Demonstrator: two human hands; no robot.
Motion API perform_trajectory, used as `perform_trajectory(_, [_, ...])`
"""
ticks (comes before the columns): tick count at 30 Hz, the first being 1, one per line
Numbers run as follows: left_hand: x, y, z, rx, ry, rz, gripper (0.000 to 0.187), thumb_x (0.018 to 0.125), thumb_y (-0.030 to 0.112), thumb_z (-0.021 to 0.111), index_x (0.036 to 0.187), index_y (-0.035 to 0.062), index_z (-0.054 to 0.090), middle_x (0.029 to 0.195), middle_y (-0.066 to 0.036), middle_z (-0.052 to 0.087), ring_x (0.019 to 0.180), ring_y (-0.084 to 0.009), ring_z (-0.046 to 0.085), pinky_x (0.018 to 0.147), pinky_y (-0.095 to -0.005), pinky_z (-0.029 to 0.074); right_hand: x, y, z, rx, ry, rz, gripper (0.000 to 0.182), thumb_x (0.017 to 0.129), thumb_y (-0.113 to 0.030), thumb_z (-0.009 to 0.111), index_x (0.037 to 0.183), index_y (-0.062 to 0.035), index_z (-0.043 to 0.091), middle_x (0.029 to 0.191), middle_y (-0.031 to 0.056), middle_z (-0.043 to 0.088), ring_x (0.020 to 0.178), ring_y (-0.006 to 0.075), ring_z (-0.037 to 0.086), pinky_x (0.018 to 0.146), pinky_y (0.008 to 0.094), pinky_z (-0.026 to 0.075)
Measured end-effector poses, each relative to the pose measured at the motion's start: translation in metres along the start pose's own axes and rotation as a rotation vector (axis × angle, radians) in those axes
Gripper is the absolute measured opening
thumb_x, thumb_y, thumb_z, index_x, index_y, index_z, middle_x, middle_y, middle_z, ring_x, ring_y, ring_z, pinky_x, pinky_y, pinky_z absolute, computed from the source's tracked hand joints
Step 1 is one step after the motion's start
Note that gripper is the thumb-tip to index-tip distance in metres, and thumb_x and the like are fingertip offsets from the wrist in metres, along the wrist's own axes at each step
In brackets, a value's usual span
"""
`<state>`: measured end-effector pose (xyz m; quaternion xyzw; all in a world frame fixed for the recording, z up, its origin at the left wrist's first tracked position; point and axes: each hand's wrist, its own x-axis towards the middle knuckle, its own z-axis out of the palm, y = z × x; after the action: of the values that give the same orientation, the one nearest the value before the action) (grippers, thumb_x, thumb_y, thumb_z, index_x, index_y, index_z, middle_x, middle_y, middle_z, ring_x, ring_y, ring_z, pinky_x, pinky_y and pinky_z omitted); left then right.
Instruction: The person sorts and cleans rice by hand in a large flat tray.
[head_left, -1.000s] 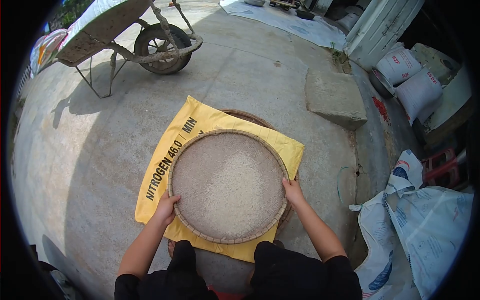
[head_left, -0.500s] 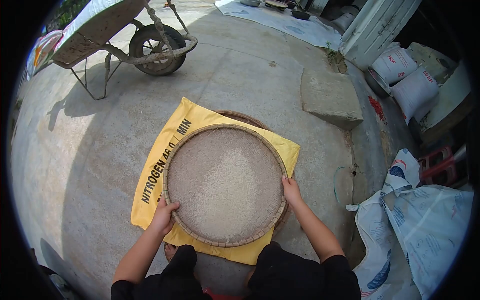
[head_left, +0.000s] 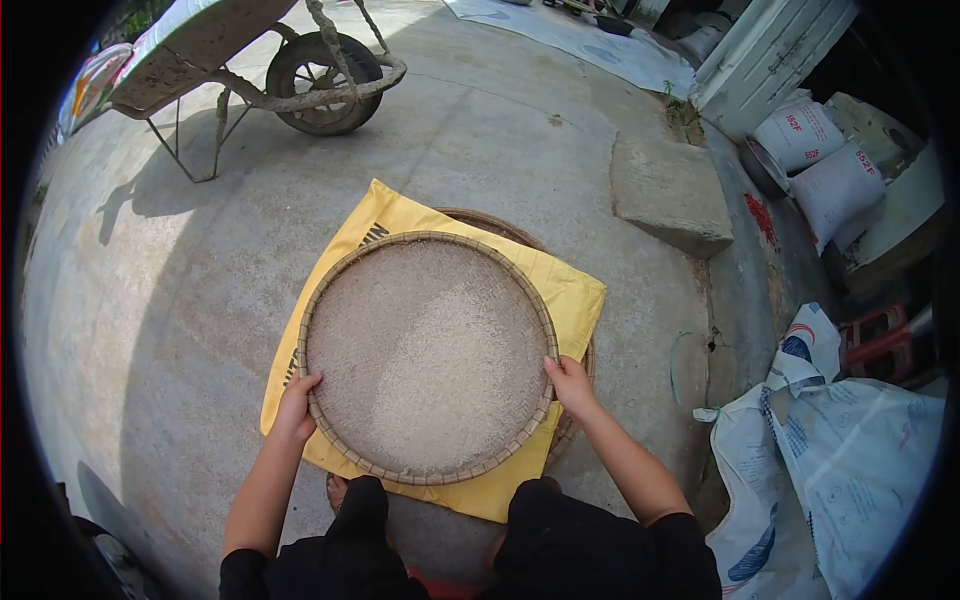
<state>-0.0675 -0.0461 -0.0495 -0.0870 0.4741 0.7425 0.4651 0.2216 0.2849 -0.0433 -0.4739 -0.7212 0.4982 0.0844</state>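
Observation:
A round woven winnowing basket (head_left: 345, 300) is held between my hands, over a yellow printed sack (head_left: 578, 290). My left hand (head_left: 297, 402) grips its left rim, thumb on top. Closed on the right rim is my right hand (head_left: 568, 385). Pale grains that look like rice (head_left: 450, 380) cover the woven bottom, thickest from the middle toward the lower right. Beneath the sack lies a second round basket (head_left: 495, 224), mostly hidden, its edge showing at the top and right.
A wheelbarrow (head_left: 330, 85) stands at the upper left. A concrete step (head_left: 670, 195) juts out at the right. White sacks (head_left: 800, 135) lean by the doorway. Large printed bags (head_left: 860, 460) and a red plastic stool (head_left: 875, 335) are at the lower right. Grey concrete (head_left: 200, 330) surrounds the sack.
Both hands have carried the basket to the left, covering more of the sack's lettering. The grains have gathered toward the basket's right side. The view has shifted slightly.

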Motion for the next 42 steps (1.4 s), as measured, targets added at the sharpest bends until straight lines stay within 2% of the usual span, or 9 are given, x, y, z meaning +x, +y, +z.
perform_trajectory(3, [-0.007,-0.022,0.026,0.006,0.001,0.045,0.041,0.085,0.005,0.047,0.124,-0.0014,0.038,0.117,-0.018,0.052,0.104,-0.0292,0.055,0.092,-0.0423,0.045,0.029,0.02,0.003,0.198,0.181,0.014,0.039,0.089,-0.035,0.054,0.084,0.0024,0.058,0.067,0.0036,0.052,0.063,0.0118,0.048,0.06,0.0277,0.041])
perform_trajectory(15, [0.001,-0.015,-0.016,-0.029,0.003,-0.014,0.044,0.089,0.013,0.049,0.129,0.0015,0.034,0.125,-0.014,0.048,0.113,-0.0282,0.049,0.097,-0.0419,0.04,0.008,0.006,-0.005,0.008,0.07,-0.037,0.038,0.088,-0.034,0.056,0.074,0.0013,0.058,0.062,0.0015,0.051,0.055,0.0111,0.044,0.052,0.028,0.039])
perform_trajectory(22, [-0.006,-0.022,0.009,0.058,-0.05,0.102,0.043,0.094,0.026,0.046,0.128,0.004,0.036,0.123,-0.011,0.049,0.111,-0.0241,0.05,0.096,-0.0399,0.042,-0.007,-0.017,-0.006,0.934,-0.162,0.22,0.057,0.093,-0.041,0.043,0.128,0.0038,0.039,0.124,0.0138,0.049,0.109,0.023,0.05,0.094,0.0357,0.041])
perform_trajectory(28, [0.007,0.01,0.016,0.392,0.01,0.037,0.04,0.092,0.021,0.049,0.126,0.0018,0.04,0.118,-0.014,0.052,0.106,-0.0241,0.052,0.091,-0.0384,0.043,-0.017,-0.014,0.009,0.82,0.036,0.11,0.056,0.094,-0.041,0.041,0.123,0.0066,0.044,0.122,0.0136,0.051,0.108,0.0228,0.051,0.094,0.0334,0.039])
perform_trajectory(30, [0.003,0.019,0.022,1.279,0.332,0.591,0.037,0.087,0.014,0.056,0.119,0.0006,0.046,0.109,-0.016,0.055,0.101,-0.0249,0.054,0.085,-0.0375,0.044,-0.018,-0.014,0.012,0.845,0.032,0.091,0.055,0.094,-0.041,0.041,0.123,0.0067,0.044,0.122,0.0136,0.051,0.108,0.0229,0.051,0.094,0.0336,0.039])
perform_trajectory(31, [-0.003,0.022,0.034,1.405,0.326,0.938,0.037,0.079,0.01,0.063,0.112,0.0003,0.05,0.102,-0.017,0.056,0.095,-0.0285,0.055,0.081,-0.0369,0.045,-0.019,-0.014,0.013,0.867,0.034,0.071,0.055,0.094,-0.04,0.041,0.123,0.0068,0.043,0.122,0.0135,0.051,0.108,0.023,0.051,0.094,0.0337,0.039])
perform_trajectory(32, [-0.008,0.025,0.047,1.409,0.327,0.933,0.037,0.079,0.01,0.063,0.112,0.0003,0.05,0.102,-0.017,0.056,0.095,-0.0285,0.055,0.081,-0.0369,0.045,-0.019,-0.014,0.015,0.868,0.032,0.076,0.055,0.094,-0.04,0.041,0.123,0.0068,0.043,0.122,0.0135,0.051,0.108,0.023,0.051,0.094,0.0337,0.039])
perform_trajectory(36, [-0.018,0.012,0.098,1.519,-0.233,0.908,0.029,0.076,0.011,0.064,0.103,0.0047,0.056,0.095,-0.012,0.057,0.092,-0.0306,0.054,0.079,-0.0378,0.045,-0.026,-0.014,0.018,0.917,0.025,0.12,0.055,0.094,-0.04,0.041,0.124,0.0059,0.042,0.123,0.0135,0.051,0.109,0.0233,0.051,0.095,0.034,0.039])
perform_trajectory(42, [-0.012,-0.023,0.118,1.638,-0.423,0.918,0.02,0.075,0.015,0.066,0.092,0.0078,0.06,0.087,-0.01,0.057,0.087,-0.0277,0.056,0.073,-0.036,0.047,-0.03,-0.012,0.021,0.967,-0.037,0.182,0.057,0.094,-0.043,0.037,0.131,0.0019,0.035,0.13,0.0134,0.044,0.116,0.0252,0.045,0.098,0.0373,0.037])
